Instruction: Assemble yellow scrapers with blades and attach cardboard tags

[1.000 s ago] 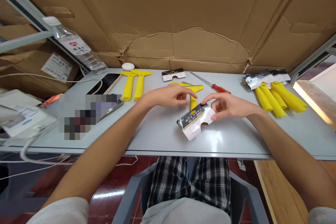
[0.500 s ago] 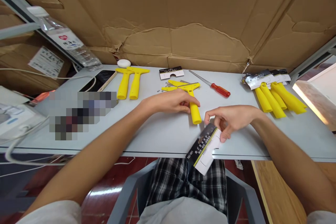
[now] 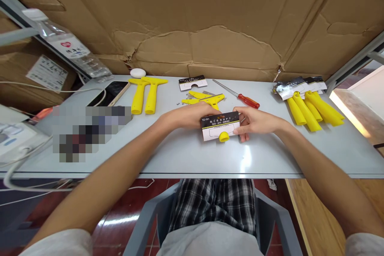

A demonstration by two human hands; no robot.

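Note:
A black and white cardboard header card [image 3: 220, 126] is pinched at its right end by my right hand [image 3: 252, 122]. The card lies across the handle of a yellow scraper [image 3: 214, 100], whose round handle end shows below the card's cut-out. My left hand [image 3: 196, 114] is closed around the handle behind the card; its fingertips are partly hidden. Just beyond, a second yellow scraper part [image 3: 193, 95] lies beside the scraper head, with small screws [image 3: 178, 103] to its left.
Two yellow handles [image 3: 152, 96] lie at the left, near a phone [image 3: 111, 93]. A spare card [image 3: 193, 83] and a red-handled screwdriver [image 3: 248, 101] lie at the back. Carded yellow scrapers [image 3: 306, 108] are piled at the right. A plastic bottle [image 3: 70, 50] leans at the left.
My right hand has brought the card up from the table's front edge and turned it level, over the scraper handle. The left hand still grips the scraper.

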